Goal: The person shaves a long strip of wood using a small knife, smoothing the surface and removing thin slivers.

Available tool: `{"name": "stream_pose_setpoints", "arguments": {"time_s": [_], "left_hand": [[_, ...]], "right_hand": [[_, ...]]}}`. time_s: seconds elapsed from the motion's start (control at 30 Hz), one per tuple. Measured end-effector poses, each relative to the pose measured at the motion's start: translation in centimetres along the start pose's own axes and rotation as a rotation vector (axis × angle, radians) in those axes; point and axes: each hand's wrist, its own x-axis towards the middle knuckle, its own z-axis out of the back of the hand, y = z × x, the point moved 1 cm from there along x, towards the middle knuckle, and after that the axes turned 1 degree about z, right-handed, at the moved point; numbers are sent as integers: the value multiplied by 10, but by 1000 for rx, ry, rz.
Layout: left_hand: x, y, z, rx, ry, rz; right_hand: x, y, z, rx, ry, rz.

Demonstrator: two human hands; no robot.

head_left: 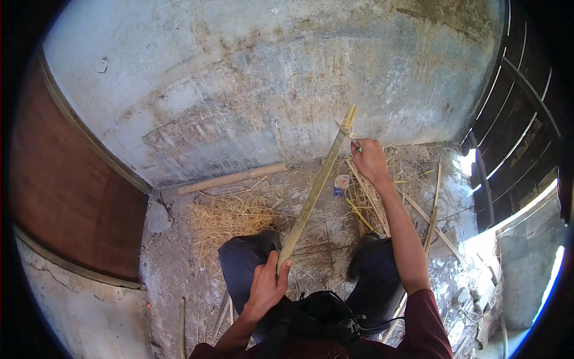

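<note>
A long greenish-yellow bamboo strip (312,200) slants up and away from between my knees. My left hand (266,289) is closed round its near end. In my right hand (370,162) is a knife (349,134), its blade lying across the strip close to the far tip. A bit of green shows beside the fingers, perhaps part of the handle. Pale curled shavings (350,124) cling to the strip by the blade. Most of the knife's handle is hidden in my grip.
A heap of pale shavings (230,218) lies left of my legs. Along the stained wall (239,90) rests a round pole (233,178). Bamboo strips (372,203) and a small blue-and-white packet (341,185) lie ahead on the right. A brown door panel (78,185) stands left, dark slats (520,113) right.
</note>
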Motion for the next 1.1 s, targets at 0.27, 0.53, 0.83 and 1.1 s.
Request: {"name": "stream_pose_setpoints", "arguments": {"time_s": [0.27, 0.53, 0.83, 1.1], "left_hand": [[3, -2, -2, -70, 72, 90], [10, 13, -7, -72, 60, 57], [13, 10, -8, 42, 61, 7], [13, 19, 2, 141, 142, 156]], "right_hand": [[-3, -10, 5, 381, 147, 63], [-13, 15, 38, 479, 242, 23], [-10, 17, 38, 514, 128, 192], [-9, 29, 44, 628, 110, 109]]}}
